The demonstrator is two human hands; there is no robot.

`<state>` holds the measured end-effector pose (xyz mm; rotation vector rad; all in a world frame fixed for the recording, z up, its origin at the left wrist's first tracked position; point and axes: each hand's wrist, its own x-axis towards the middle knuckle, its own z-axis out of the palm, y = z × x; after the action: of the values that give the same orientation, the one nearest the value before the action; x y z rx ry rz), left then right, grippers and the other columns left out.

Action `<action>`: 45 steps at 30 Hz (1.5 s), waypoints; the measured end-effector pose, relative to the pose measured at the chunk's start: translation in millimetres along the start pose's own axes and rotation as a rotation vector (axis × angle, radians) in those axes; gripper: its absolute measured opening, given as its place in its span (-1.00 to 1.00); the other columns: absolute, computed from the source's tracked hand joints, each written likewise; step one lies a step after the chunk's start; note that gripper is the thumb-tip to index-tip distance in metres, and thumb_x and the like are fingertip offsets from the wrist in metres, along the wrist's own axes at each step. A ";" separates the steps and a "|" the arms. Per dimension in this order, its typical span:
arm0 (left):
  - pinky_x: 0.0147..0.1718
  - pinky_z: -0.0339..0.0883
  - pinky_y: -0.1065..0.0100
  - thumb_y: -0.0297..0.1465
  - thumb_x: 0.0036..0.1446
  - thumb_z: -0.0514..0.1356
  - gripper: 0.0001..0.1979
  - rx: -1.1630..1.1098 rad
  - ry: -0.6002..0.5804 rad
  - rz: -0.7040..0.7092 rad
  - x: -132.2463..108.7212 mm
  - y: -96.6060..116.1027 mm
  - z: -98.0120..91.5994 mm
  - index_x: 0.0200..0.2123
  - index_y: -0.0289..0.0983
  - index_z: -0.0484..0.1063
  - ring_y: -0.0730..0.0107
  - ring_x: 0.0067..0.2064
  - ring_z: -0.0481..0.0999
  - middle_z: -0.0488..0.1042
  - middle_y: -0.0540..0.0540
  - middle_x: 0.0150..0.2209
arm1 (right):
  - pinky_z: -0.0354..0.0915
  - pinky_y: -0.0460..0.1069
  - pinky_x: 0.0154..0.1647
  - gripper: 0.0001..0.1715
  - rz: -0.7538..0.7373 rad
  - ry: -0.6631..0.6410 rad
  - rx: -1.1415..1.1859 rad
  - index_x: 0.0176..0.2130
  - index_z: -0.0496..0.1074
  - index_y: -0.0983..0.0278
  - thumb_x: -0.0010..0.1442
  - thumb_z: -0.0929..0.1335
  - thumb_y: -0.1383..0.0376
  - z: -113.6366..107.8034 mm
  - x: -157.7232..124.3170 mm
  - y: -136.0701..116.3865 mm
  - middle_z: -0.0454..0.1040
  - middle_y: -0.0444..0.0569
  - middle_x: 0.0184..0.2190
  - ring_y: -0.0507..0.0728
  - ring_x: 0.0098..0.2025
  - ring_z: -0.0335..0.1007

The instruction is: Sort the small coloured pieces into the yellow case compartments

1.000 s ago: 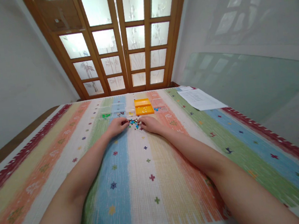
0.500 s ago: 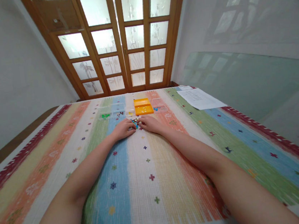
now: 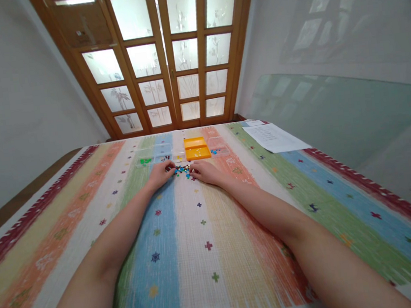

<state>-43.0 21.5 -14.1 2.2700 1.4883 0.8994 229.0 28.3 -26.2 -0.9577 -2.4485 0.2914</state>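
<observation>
A small heap of tiny coloured beads [image 3: 182, 170] lies on the striped cloth far out in front of me. My left hand [image 3: 161, 173] rests at the heap's left edge with its fingers curled down onto the cloth. My right hand [image 3: 203, 170] sits at the heap's right edge, fingers likewise curled and their tips touching the beads. What either hand pinches is too small to make out. Just behind the heap stands an orange tray [image 3: 196, 148].
Clear sorting compartments [image 3: 154, 157] flank the orange tray, one holding green pieces [image 3: 145, 160], another blue pieces [image 3: 214, 151]. A printed sheet of paper [image 3: 272, 137] lies at the far right. A wooden glazed door [image 3: 170, 54] rises behind the table. A glass pane [image 3: 334, 109] leans on the right.
My left hand had slid right over the heap half a second ago and has now drawn back left, uncovering the beads. My right hand has barely moved.
</observation>
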 end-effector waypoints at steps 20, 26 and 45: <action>-0.29 0.43 0.32 -0.35 0.12 0.20 -0.79 -0.443 0.516 -0.434 23.8 -70.1 5.3 -0.18 -0.24 0.55 0.33 -0.37 0.51 0.57 -0.06 -0.28 | 0.16 -0.07 -0.20 -0.88 -0.001 0.065 0.038 -0.19 0.56 0.26 0.42 0.39 0.32 5.9 2.4 -2.2 0.60 -0.02 -0.22 0.11 -0.20 0.44; -0.33 0.40 0.36 -0.36 0.13 0.21 -0.79 -0.483 0.462 -0.501 29.7 -58.9 0.4 -0.19 -0.27 0.56 0.36 -0.39 0.50 0.58 -0.05 -0.34 | 0.18 -0.07 -0.18 -0.87 0.032 0.051 0.065 -0.17 0.57 0.25 0.42 0.38 0.32 4.6 1.8 -5.1 0.61 -0.02 -0.21 0.12 -0.19 0.45; -0.19 0.34 0.23 -0.31 0.25 0.19 -0.77 0.382 0.243 -0.400 13.6 -47.0 -5.9 -0.19 -0.19 0.65 0.01 -0.10 0.61 0.67 -0.25 -0.17 | 0.15 -0.09 -0.25 -0.85 0.121 0.084 0.105 -0.22 0.55 0.26 0.40 0.37 0.31 6.5 8.8 3.8 0.61 -0.05 -0.26 0.09 -0.26 0.42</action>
<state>-76.9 53.3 -30.4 2.0227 2.2884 0.8454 222.3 37.0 -30.0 -1.0528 -2.2797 0.4091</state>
